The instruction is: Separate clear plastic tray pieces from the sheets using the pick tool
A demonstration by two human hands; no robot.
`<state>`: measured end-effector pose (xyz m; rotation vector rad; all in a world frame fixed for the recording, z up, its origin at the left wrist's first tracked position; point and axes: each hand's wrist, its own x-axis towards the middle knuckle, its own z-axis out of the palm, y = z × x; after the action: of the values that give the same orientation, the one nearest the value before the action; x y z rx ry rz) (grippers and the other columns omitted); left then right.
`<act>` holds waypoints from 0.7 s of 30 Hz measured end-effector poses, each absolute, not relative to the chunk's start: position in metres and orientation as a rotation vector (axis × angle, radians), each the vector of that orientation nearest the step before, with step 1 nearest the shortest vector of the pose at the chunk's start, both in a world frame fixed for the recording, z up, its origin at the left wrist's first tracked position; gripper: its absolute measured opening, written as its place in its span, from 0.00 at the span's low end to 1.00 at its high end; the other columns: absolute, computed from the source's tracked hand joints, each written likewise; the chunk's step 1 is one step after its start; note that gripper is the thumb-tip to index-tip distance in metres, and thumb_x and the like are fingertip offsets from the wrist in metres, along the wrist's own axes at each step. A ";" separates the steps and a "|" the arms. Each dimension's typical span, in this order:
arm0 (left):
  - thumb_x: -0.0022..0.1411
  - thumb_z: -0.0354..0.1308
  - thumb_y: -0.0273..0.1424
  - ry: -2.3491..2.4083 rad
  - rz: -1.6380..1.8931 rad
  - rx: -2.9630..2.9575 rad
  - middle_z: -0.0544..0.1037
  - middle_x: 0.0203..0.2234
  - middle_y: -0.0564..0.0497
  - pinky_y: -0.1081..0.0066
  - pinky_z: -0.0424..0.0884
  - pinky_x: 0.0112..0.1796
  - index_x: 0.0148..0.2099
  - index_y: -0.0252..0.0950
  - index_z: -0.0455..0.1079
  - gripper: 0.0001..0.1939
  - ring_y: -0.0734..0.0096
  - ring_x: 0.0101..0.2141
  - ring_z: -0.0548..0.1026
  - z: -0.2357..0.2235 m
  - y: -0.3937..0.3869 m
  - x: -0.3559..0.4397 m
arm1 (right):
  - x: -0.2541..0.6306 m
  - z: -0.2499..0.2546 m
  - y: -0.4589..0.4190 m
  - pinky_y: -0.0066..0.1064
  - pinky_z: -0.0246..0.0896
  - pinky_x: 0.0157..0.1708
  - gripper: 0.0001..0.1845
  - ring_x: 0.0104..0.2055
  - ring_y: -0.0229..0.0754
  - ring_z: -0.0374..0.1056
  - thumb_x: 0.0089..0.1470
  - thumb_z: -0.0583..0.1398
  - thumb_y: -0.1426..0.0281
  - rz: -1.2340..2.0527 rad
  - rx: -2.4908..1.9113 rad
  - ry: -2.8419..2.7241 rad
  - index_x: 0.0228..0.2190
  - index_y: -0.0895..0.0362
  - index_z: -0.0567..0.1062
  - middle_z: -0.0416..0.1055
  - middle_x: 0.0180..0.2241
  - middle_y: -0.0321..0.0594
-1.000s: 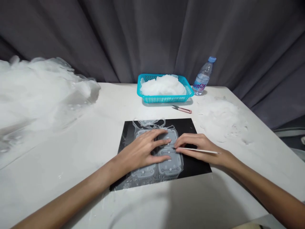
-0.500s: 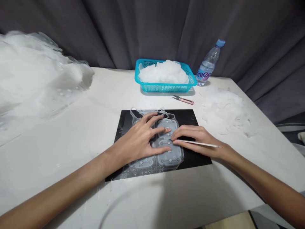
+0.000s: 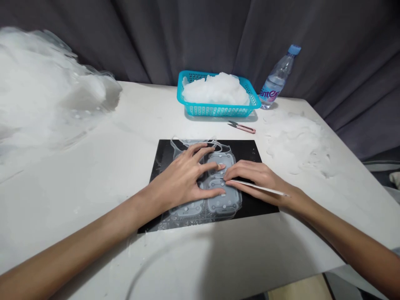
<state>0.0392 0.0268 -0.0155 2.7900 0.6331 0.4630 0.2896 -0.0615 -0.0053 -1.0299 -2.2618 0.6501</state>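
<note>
While L hand (image 3: 184,177) touches sheet (image 3: 223,203) (transl.), R hand (image 3: 261,177) grips wht stick (image 3: 260,188).

Head camera: worn by the person, the one view
Facing: forward and down over the table (image 3: 106,166)
Forearms (image 3: 103,233): nearest, entering from the lower left and lower right
Mat (image 3: 245,150): near, just below mid-frame
Basket (image 3: 218,111): farther off, above the mat in frame
Curtain (image 3: 193,37): backdrop, filling the top

- Left grip (image 3: 184,177) lies palm down, fingers spread, thumb extended.
- Right grip (image 3: 258,177) is curled, its fingertips pinched together.
- Bare forearms (image 3: 100,229) slant inward.
</note>
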 end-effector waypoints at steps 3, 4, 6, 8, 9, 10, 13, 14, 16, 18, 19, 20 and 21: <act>0.65 0.64 0.57 0.636 0.457 2.790 0.69 0.66 0.40 0.42 0.65 0.65 0.58 0.41 0.79 0.31 0.41 0.68 0.61 -0.015 0.027 0.039 | 0.288 -0.004 -0.060 0.43 0.74 0.51 0.10 0.49 0.48 0.77 0.73 0.56 0.70 0.527 -0.990 -2.320 0.49 0.54 0.77 0.81 0.46 0.46; 0.65 0.64 0.57 0.636 0.456 2.785 0.69 0.66 0.40 0.42 0.65 0.65 0.58 0.41 0.79 0.31 0.41 0.68 0.61 -0.015 0.027 0.039 | 0.288 -0.003 -0.060 0.43 0.74 0.50 0.10 0.48 0.48 0.77 0.73 0.55 0.70 0.504 -0.989 -2.339 0.48 0.54 0.77 0.81 0.46 0.46; 0.65 0.64 0.57 0.636 0.454 2.774 0.69 0.67 0.40 0.41 0.66 0.64 0.58 0.41 0.79 0.31 0.40 0.68 0.61 -0.014 0.027 0.039 | 0.289 0.000 -0.061 0.42 0.75 0.48 0.11 0.47 0.48 0.78 0.73 0.55 0.71 0.488 -1.003 -2.362 0.47 0.54 0.77 0.81 0.46 0.46; 0.65 0.64 0.56 0.635 0.447 2.767 0.69 0.67 0.40 0.40 0.66 0.64 0.60 0.41 0.78 0.31 0.39 0.68 0.62 -0.014 0.026 0.039 | 0.292 0.005 -0.062 0.40 0.75 0.47 0.12 0.47 0.47 0.79 0.73 0.54 0.71 0.495 -1.026 -2.369 0.47 0.54 0.77 0.81 0.46 0.46; 0.65 0.64 0.56 0.633 0.447 2.767 0.69 0.67 0.39 0.39 0.66 0.64 0.60 0.42 0.78 0.31 0.38 0.68 0.62 -0.014 0.026 0.039 | 0.294 0.007 -0.063 0.40 0.76 0.47 0.12 0.47 0.47 0.79 0.73 0.54 0.71 0.499 -1.039 -2.368 0.47 0.54 0.78 0.82 0.46 0.46; 0.65 0.64 0.56 0.631 0.449 2.769 0.69 0.67 0.39 0.39 0.66 0.64 0.61 0.42 0.78 0.31 0.38 0.68 0.62 -0.014 0.026 0.039 | 0.296 0.008 -0.065 0.40 0.75 0.47 0.12 0.48 0.48 0.79 0.73 0.54 0.71 0.513 -1.055 -2.365 0.48 0.55 0.78 0.82 0.46 0.46; 0.64 0.64 0.56 0.630 0.462 2.775 0.69 0.67 0.39 0.38 0.66 0.64 0.61 0.43 0.78 0.31 0.37 0.68 0.62 -0.014 0.027 0.039 | 0.304 0.011 -0.068 0.39 0.75 0.49 0.12 0.49 0.47 0.79 0.73 0.55 0.69 0.650 -1.105 -2.314 0.49 0.53 0.78 0.81 0.47 0.45; 0.64 0.64 0.56 0.631 0.464 2.772 0.69 0.67 0.39 0.38 0.66 0.64 0.60 0.43 0.79 0.31 0.37 0.68 0.62 -0.014 0.027 0.039 | 0.306 0.012 -0.069 0.38 0.75 0.50 0.11 0.49 0.47 0.78 0.73 0.56 0.68 0.712 -1.126 -2.275 0.50 0.53 0.78 0.81 0.48 0.44; 0.64 0.64 0.57 0.630 0.464 2.762 0.69 0.67 0.39 0.38 0.66 0.64 0.60 0.43 0.79 0.31 0.37 0.67 0.62 -0.015 0.027 0.039 | 0.309 0.011 -0.070 0.38 0.74 0.52 0.11 0.50 0.46 0.78 0.72 0.57 0.67 0.802 -1.161 -2.188 0.50 0.51 0.78 0.80 0.49 0.43; 0.64 0.64 0.57 0.628 0.460 2.754 0.69 0.67 0.40 0.38 0.65 0.64 0.60 0.43 0.79 0.31 0.37 0.68 0.62 -0.015 0.027 0.039 | 0.308 0.010 -0.070 0.37 0.73 0.53 0.10 0.50 0.46 0.77 0.72 0.58 0.66 0.827 -1.166 -2.144 0.49 0.51 0.78 0.80 0.49 0.42; 0.64 0.64 0.57 0.628 0.460 2.751 0.69 0.67 0.40 0.38 0.65 0.64 0.60 0.43 0.78 0.31 0.37 0.68 0.61 -0.015 0.027 0.039 | 0.307 0.009 -0.070 0.37 0.72 0.53 0.10 0.51 0.46 0.77 0.72 0.58 0.66 0.833 -1.156 -2.146 0.49 0.51 0.78 0.80 0.48 0.42; 0.64 0.64 0.57 0.628 0.458 2.752 0.69 0.66 0.40 0.38 0.65 0.64 0.61 0.43 0.78 0.31 0.37 0.68 0.61 -0.015 0.027 0.039 | 0.305 0.008 -0.069 0.36 0.72 0.53 0.09 0.51 0.46 0.77 0.72 0.58 0.67 0.837 -1.143 -2.153 0.48 0.51 0.78 0.79 0.48 0.42; 0.65 0.64 0.57 0.629 0.455 2.755 0.69 0.66 0.40 0.39 0.65 0.64 0.61 0.43 0.78 0.31 0.38 0.68 0.61 -0.015 0.027 0.039 | 0.304 0.008 -0.068 0.35 0.72 0.53 0.09 0.51 0.45 0.77 0.72 0.58 0.67 0.841 -1.129 -2.164 0.48 0.52 0.78 0.79 0.48 0.41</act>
<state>0.0387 0.0275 -0.0149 2.7548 0.6286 0.4546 0.3040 -0.0685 0.0077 -1.1293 -2.1643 0.8413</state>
